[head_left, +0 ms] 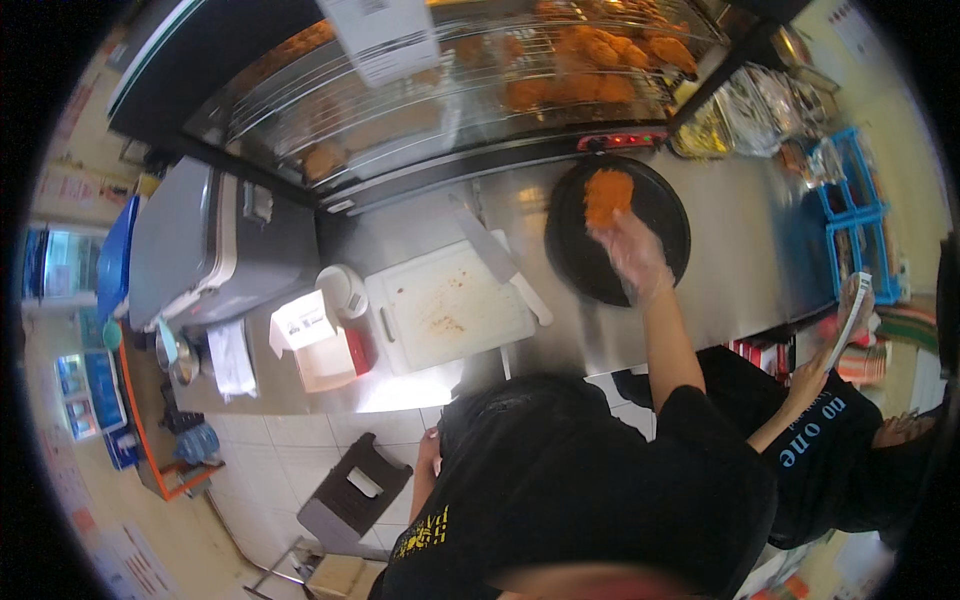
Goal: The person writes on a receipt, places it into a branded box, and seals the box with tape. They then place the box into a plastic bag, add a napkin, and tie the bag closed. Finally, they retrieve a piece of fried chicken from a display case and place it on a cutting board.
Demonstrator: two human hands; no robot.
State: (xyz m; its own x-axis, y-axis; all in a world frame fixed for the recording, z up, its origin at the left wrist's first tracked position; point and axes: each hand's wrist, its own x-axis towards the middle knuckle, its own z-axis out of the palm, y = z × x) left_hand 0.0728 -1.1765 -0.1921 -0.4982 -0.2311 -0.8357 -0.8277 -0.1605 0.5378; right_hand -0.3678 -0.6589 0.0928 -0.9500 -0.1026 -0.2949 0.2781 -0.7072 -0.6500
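Observation:
My right hand (634,251), in a clear plastic glove, grips a piece of breaded fried food (609,196) by its lower end, above a round black tray (671,225). Left of the tray, a kitchen knife with a white handle (499,259) lies across the upper right corner of a white cutting board (405,315) with crumbs on it. An opened cardboard takeaway box (330,367) stands left of the board, with a round white container (343,291) behind it. My left hand (429,454) hangs low beside my body below the counter, partly hidden; what its fingers do is unclear.
A glass display warmer (480,161) with fried pieces on racks runs along the back. A grey cooler box (262,247) stands at the left, blue plastic baskets (862,225) at the right. A co-worker (832,450) stands close on the right. A dark step stool (352,487) is on the floor.

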